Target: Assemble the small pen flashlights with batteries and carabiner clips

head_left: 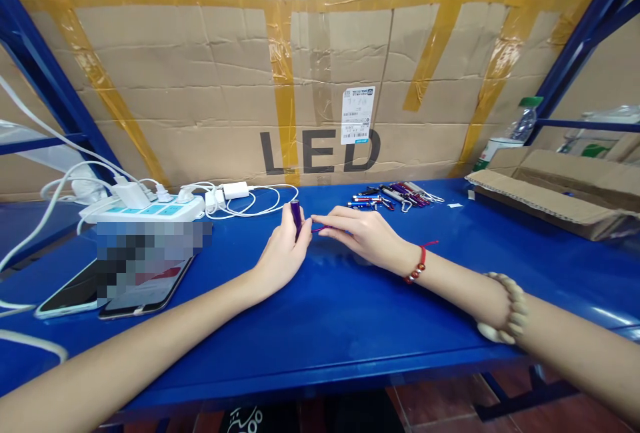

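Note:
My left hand point(286, 249) is closed around a small purple tube point(296, 213), like a mini flashlight, which stands upright between thumb and fingers. My right hand point(367, 236) comes in from the right and pinches a thin purple cord point(319, 228) beside my left fingertips. Whether the cord is joined to the tube is hidden by the fingers. Both hands are just above the blue table point(350, 313). Behind my right hand lies a pile of small metal tubes point(395, 196) in blue, red, silver, purple and black, some with wrist cords.
On the left, two phones point(150, 293) lie by a white power strip point(145, 213) with plugs and loose cables. An open cardboard box point(555, 196) and a green-capped bottle point(510, 129) stand at the right. A large taped carton point(225, 86) closes off the back.

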Demonstrator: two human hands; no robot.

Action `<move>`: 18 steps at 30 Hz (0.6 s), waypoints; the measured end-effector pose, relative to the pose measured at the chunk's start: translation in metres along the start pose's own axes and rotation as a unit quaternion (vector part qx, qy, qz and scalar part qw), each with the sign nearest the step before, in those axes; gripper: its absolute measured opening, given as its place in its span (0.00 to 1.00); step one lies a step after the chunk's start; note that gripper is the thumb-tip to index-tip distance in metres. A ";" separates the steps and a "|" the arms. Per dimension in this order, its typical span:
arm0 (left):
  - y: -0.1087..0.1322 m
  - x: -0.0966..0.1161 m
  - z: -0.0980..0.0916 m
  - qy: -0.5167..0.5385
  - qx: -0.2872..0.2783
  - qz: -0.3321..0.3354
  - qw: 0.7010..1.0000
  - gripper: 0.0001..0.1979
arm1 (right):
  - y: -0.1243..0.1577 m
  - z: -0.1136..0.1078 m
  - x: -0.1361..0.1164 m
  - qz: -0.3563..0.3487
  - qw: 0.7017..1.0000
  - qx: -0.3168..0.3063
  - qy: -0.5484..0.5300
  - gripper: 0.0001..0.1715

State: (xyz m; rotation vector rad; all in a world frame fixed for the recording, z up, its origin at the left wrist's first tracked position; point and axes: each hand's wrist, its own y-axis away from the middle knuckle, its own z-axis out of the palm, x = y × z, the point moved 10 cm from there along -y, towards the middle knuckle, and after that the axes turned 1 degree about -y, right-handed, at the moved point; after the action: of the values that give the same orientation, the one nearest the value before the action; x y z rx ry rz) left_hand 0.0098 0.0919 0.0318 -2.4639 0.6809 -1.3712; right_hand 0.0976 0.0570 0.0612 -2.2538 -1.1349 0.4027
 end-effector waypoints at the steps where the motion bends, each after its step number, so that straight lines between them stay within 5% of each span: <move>1: 0.000 0.000 0.000 -0.001 -0.002 -0.002 1.000 0.05 | 0.000 0.000 0.001 0.003 1.000 0.001 0.001 0.20; 7: 0.000 0.004 -0.002 -0.037 0.001 -0.004 0.999 0.07 | -0.001 0.000 0.010 0.058 0.996 0.009 -0.068 0.17; 13: 0.001 0.011 0.003 -0.035 -0.023 0.022 0.999 0.08 | 0.001 0.012 0.028 0.153 0.950 0.009 -0.271 0.18; 18: 0.001 0.013 0.003 -0.016 -0.019 0.033 0.999 0.05 | 0.002 0.015 0.032 0.171 0.931 0.018 -0.321 0.19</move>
State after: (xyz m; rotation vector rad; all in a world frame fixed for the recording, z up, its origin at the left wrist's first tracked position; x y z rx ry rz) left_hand 0.0173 0.0844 0.0390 -2.4633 0.7810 -1.3044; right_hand 0.1105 0.0872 0.0474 -2.3506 -0.9988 1.3684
